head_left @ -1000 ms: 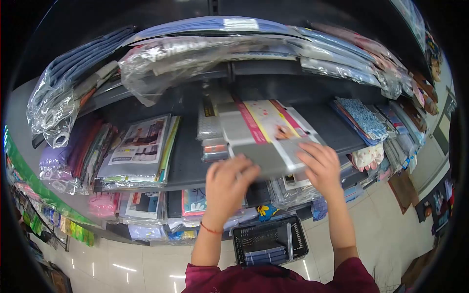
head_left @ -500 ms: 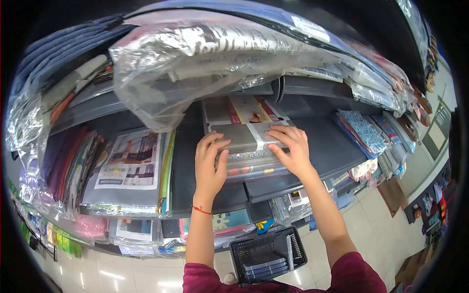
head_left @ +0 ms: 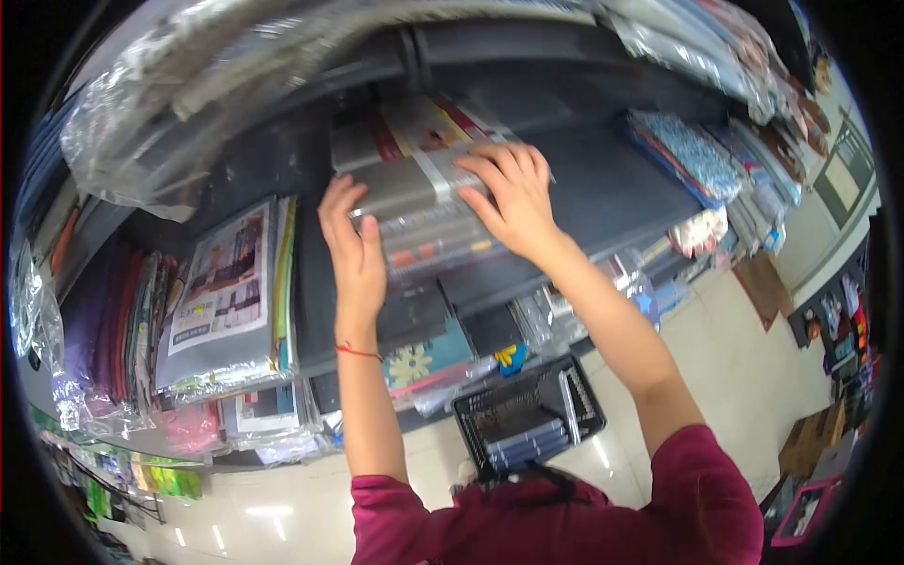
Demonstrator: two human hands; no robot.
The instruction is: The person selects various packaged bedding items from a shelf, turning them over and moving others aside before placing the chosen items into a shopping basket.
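Note:
A stack of flat goods in clear plastic lies on the dark shelf (head_left: pixel 603 184). On top is a grey package (head_left: pixel 400 188) with a pale band across it; orange patches show in the layers below. My left hand (head_left: pixel 350 235) touches the stack's left edge, fingers spread and thumb apart. Across the top right lies my right hand (head_left: pixel 516 193), its fingers extended over the grey package and its thumb toward the front. Behind it, touching or close, is a printed package (head_left: pixel 428 130) with red and yellow strips. The hands and the stack are somewhat blurred.
Plastic-wrapped goods (head_left: pixel 217 292) stand to the left, and a blue patterned bundle (head_left: pixel 692 155) lies to the right. Clear plastic (head_left: pixel 141 141) hangs from the upper shelf. A black basket (head_left: pixel 468 433) with folded dark items stands on the tiled floor (head_left: pixel 716 367) below.
My view has shifted, so the shelves sit higher in the picture. Both hands and the stack appear farther up and left, and the stack sits slightly more to the left along the shelf.

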